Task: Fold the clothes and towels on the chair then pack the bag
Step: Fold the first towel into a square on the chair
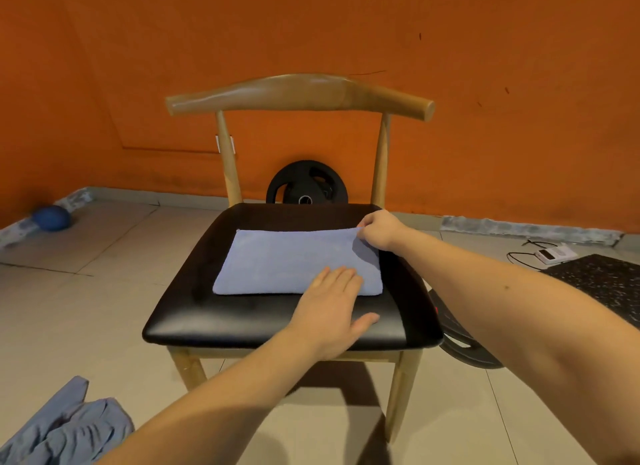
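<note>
A light blue towel [284, 260], folded into a flat rectangle, lies on the black seat of a wooden chair [242, 322]. My left hand [332, 308] rests flat with straight fingers on the towel's near right edge and the seat. My right hand [379, 229] pinches the towel's far right corner. A crumpled blue-grey garment [65, 430] lies at the lower left of the view. No bag is in view.
A black weight plate [306, 187] leans on the orange wall behind the chair. Another dark plate [464, 343] lies on the floor to the right, near a speckled mat [602, 284] and a small white device [554, 253]. A blue ball [52, 216] sits far left.
</note>
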The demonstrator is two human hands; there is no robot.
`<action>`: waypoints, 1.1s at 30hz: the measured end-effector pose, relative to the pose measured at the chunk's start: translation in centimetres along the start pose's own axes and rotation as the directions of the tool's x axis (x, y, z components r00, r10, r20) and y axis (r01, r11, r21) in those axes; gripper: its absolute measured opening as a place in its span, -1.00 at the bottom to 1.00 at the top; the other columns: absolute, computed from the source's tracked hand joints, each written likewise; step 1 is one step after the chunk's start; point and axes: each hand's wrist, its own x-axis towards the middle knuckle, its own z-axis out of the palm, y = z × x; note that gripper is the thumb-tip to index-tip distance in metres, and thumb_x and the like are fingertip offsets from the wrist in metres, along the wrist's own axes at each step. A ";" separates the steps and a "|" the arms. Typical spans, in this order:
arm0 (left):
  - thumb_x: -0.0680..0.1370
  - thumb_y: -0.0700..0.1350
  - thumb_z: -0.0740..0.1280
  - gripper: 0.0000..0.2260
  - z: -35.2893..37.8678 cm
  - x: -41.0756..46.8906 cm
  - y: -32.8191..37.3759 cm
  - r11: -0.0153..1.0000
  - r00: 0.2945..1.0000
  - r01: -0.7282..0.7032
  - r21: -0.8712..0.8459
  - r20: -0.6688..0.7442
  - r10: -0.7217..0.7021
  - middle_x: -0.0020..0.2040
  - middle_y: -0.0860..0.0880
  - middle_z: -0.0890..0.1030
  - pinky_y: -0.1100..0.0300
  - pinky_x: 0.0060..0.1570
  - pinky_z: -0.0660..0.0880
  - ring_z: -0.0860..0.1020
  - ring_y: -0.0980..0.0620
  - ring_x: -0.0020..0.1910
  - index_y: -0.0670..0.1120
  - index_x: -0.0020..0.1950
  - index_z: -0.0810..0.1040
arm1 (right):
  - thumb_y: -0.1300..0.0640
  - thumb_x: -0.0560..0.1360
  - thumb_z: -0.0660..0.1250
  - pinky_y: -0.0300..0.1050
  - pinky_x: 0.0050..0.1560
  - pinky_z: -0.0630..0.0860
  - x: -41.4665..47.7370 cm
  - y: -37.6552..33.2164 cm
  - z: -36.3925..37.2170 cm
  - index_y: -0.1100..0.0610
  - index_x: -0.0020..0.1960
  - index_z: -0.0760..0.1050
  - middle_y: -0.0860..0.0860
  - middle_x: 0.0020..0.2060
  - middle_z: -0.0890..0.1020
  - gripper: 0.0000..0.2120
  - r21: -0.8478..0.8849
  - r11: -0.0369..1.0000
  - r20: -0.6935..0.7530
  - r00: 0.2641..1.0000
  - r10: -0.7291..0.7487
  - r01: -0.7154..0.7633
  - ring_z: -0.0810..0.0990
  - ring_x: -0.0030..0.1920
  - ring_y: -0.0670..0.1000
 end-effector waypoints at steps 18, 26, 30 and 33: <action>0.56 0.05 0.42 -0.75 -0.7 -10.5 -1.6 0.999 0.988 -0.041 -0.034 -0.148 0.036 0.16 0.06 0.55 0.23 0.08 0.50 0.49 0.07 0.11 0.01 0.21 0.55 | 0.28 0.57 0.41 -0.17 -0.28 0.64 -17.9 0.1 0.0 0.17 0.01 0.54 0.22 0.02 0.67 -0.92 0.450 0.827 0.233 0.939 0.255 -0.336 0.73 -0.16 0.10; 0.67 0.11 0.23 -0.92 -2.2 -12.0 -0.8 0.946 0.979 0.039 -0.322 -0.177 -0.100 0.02 0.20 0.48 0.29 -0.06 0.47 0.46 0.16 -0.03 0.15 0.12 0.45 | 0.33 0.65 0.23 -0.09 -0.11 0.71 -21.0 3.3 -0.3 0.08 0.26 0.45 0.07 0.07 0.67 -0.75 0.256 0.967 0.109 0.994 -0.030 0.001 0.74 -0.08 0.05; 0.68 0.10 0.22 -0.93 -2.4 -11.7 -0.7 0.900 0.965 0.111 -0.422 -0.169 -0.198 -0.02 0.21 0.48 0.34 -0.10 0.39 0.49 0.15 -0.04 0.15 0.09 0.44 | 0.36 0.53 0.40 -0.28 0.19 0.58 -21.8 5.3 0.0 -0.13 0.52 0.29 -0.18 0.44 0.37 -0.30 -0.029 0.935 0.136 0.928 -0.347 0.353 0.42 0.39 -0.14; 0.68 0.10 0.23 -0.90 -2.8 -11.5 -0.7 0.847 0.951 0.141 -0.513 -0.169 -0.260 -0.04 0.19 0.52 0.24 -0.10 0.47 0.51 0.15 -0.05 0.12 0.07 0.49 | 0.16 0.52 0.50 -0.29 0.35 0.44 -21.3 4.8 0.5 -0.17 0.53 0.31 -0.25 0.51 0.27 -0.31 -0.086 0.892 0.158 0.890 -0.427 0.444 0.26 0.46 -0.22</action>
